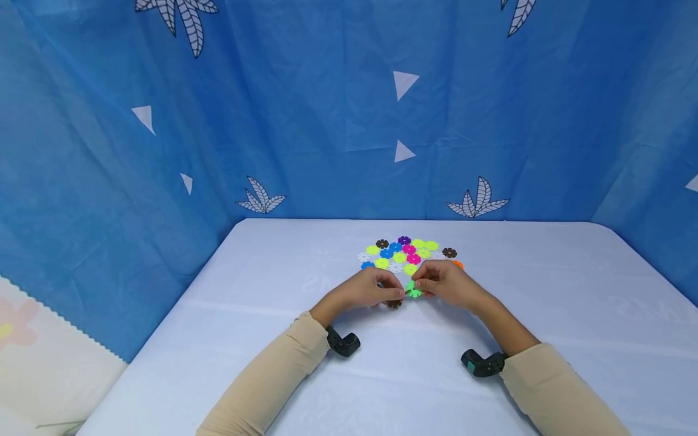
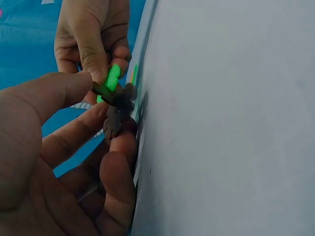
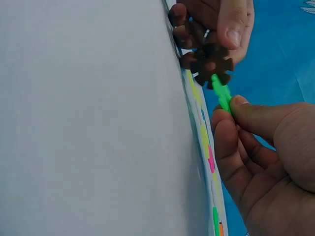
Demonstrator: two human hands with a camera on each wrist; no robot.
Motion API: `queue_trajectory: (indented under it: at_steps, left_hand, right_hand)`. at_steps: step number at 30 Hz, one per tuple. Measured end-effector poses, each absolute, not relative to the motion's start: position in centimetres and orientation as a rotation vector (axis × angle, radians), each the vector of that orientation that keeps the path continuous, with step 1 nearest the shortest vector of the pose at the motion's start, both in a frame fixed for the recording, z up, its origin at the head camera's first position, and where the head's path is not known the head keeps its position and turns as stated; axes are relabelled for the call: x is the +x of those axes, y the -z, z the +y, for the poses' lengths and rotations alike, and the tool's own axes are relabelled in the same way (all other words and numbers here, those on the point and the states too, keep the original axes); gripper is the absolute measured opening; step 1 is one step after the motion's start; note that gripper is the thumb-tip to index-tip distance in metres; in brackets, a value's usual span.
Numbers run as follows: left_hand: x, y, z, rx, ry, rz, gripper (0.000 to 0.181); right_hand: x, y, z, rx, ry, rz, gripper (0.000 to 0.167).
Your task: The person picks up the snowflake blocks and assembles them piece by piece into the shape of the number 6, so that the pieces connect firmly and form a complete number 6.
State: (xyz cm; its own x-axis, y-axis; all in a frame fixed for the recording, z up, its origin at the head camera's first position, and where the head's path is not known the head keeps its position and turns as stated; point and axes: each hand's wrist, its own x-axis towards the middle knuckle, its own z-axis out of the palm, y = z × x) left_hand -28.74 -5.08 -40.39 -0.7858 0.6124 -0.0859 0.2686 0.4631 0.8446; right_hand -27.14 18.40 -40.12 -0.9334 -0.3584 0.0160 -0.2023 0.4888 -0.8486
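Observation:
My left hand (image 1: 366, 288) pinches dark brown notched snowflake discs (image 3: 214, 67) between thumb and fingers. At least two brown discs seem joined at an angle in the left wrist view. A bright green snowflake disc (image 3: 222, 94) sits between the thumb and forefinger of my right hand (image 1: 449, 284). Its far edge meets the notched rim of the brown disc; whether it is slotted in, I cannot tell. Both hands are close together just above the white table, in front of the loose discs. Fingers partly cover the brown pieces in the head view.
Loose snowflake discs in yellow, blue, pink (image 1: 409, 249), purple (image 1: 404, 240), white, brown (image 1: 449, 252) and orange lie spread behind the hands on the white table (image 1: 272, 266). A blue patterned curtain (image 1: 327, 109) hangs behind the table.

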Motion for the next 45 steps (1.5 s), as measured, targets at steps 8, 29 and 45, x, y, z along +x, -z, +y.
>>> queue_trajectory:
  at_steps: [8, 29, 45]
  left_hand:
    - [-28.6, 40.5, -4.9, 0.812, -1.244, 2.381, 0.008]
    - [-28.6, 40.5, -5.3, 0.783, -1.223, 2.408, 0.022]
    - [-28.6, 40.7, -5.2, 0.765, -1.212, 2.438, 0.021]
  right_hand:
    - [-27.2, 39.9, 18.6, -0.441, 1.352, 2.633, 0.011]
    - [-28.1, 39.6, 23.2, -0.363, 0.739, 2.949, 0.029]
    - [-27.7, 39.3, 23.0, -0.329, 0.859, 2.915, 0.021]
